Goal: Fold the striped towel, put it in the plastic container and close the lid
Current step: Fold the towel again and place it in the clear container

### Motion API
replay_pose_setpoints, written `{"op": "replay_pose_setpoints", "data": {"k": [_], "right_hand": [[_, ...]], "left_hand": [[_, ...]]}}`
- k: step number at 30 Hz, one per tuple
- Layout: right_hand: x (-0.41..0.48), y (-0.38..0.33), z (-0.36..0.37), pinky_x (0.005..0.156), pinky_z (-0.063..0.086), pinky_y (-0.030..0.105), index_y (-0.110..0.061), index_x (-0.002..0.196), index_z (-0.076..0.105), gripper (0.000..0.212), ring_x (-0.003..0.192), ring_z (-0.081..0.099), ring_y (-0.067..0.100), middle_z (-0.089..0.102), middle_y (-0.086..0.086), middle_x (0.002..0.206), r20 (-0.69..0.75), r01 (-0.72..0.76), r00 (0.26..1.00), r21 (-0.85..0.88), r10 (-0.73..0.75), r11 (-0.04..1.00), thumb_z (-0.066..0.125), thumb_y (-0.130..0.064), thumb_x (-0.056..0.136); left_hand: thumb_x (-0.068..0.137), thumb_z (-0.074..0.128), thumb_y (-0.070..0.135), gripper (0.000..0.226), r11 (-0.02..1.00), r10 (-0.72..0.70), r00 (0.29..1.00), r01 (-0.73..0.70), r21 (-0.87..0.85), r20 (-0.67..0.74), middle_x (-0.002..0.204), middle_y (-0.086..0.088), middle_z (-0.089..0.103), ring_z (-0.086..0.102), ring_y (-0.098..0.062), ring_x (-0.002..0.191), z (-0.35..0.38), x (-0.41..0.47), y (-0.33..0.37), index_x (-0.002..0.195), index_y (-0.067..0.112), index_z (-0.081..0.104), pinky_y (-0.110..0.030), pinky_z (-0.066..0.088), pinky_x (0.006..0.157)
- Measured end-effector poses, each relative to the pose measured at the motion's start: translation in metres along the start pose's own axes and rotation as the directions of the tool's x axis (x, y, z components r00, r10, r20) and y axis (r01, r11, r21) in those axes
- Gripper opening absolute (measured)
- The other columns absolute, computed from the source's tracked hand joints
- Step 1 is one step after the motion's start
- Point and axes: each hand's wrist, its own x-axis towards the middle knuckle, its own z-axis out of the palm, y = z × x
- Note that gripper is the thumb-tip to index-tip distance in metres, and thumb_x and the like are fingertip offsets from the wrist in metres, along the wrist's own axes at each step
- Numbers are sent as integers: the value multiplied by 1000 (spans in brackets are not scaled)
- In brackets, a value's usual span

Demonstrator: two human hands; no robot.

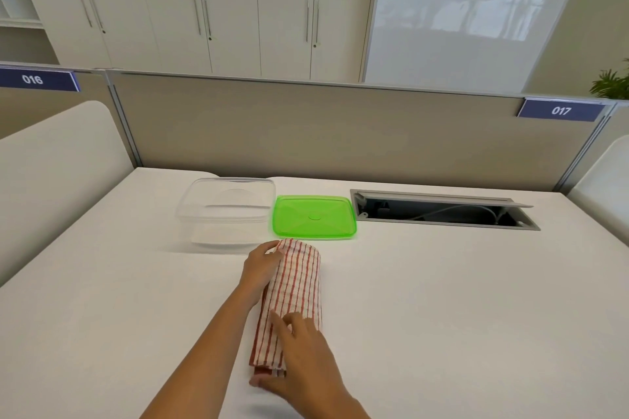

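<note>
Striped towel (292,296) sits on the white desk (442,299), folded into a long narrow strip running away from the camera, red-and-white stripes along its length, far end humped up rather than flat. Left hand (260,269) is at the far end on the towel's left side, fingers curled together over the edge, gripping the fabric; fingertips mostly hidden behind the hump so exact grip is unclear. Right hand (299,364) is at the near end: upper fingers spread loosely and lying on top of the cloth, thumb low against the near corner, looks like it's pinching the layered edge, but the hand covers the contact point so can't confirm. Both forearms are cut off at the bottom edge. Towel's near-end layers only partly visible under the right hand. Clear plastic container (226,211) stands just beyond the towel's far end, apart from it, open on top, nothing visible inside; its walls are faint against the white desk. Green lid (313,216) lies flat on the desk just right of the container, apparently touching or nearly so. Open cable hatch (442,211) is further right, a cable is visible inside.
</note>
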Motion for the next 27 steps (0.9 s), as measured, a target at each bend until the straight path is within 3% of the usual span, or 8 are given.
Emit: {"op": "replay_pose_setpoints", "data": {"k": [2,4,7,14,17,21,23,27], "right_hand": [[-2,0,6,105,36,31,-28,141,30,75,120,42,16,40,-5,136,-48,86,995,-111,-92,990,62,-54,78],[-3,2,14,81,51,17,-34,116,60,57,90,60,5,63,-13,105,-197,153,959,-244,-204,958,76,-51,63],[-3,1,26,59,51,11,-38,89,70,40,67,61,-3,66,-22,79,-157,233,944,-304,-290,924,84,-50,53],[-4,13,32,61,51,12,-39,97,67,34,70,62,-3,66,-21,84,-98,329,917,-362,-387,872,73,-53,66],[-8,12,26,64,52,11,-43,102,65,34,75,62,-5,66,-25,90,-54,307,939,-313,-340,899,51,-61,76],[-5,9,11,94,46,31,-29,128,51,60,106,54,15,57,-5,123,81,296,955,-206,-285,933,14,-60,93],[-2,12,13,102,34,40,-22,137,39,83,118,42,26,45,5,135,151,298,949,-125,-278,946,-6,-65,82],[3,17,20,103,33,40,-24,137,41,67,119,40,24,44,2,136,135,269,958,-100,-254,958,5,-57,92]], "left_hand": [[90,54,26,33,1000,-8,1000,8,1,4,127,-8,60,57,-25,113,-3,1,-3,122,18,59,-47,46,100],[91,53,26,36,1000,-16,1000,16,2,1,127,-9,61,57,-26,114,-5,2,-7,125,14,58,-48,46,101],[92,53,24,33,997,46,998,-43,71,-44,120,-10,66,60,-22,103,-9,0,-15,122,12,61,-41,48,97],[93,49,15,30,951,172,956,-99,291,-238,110,-20,69,62,-33,100,-12,-2,-31,119,6,60,-39,49,88],[92,47,10,36,932,187,941,-79,355,-281,121,-24,59,53,-37,113,-7,2,-33,128,5,52,-46,43,98],[94,42,18,40,877,186,966,-80,473,-181,134,-21,49,42,-35,126,-2,7,-32,133,9,47,-45,33,109],[93,46,30,40,858,188,973,-97,504,-132,130,-18,55,45,-34,122,-3,8,-31,127,10,53,-43,34,107],[90,55,32,39,851,185,975,-98,516,-120,117,-19,61,52,-36,114,-10,11,-26,117,4,56,-44,42,100]]}}
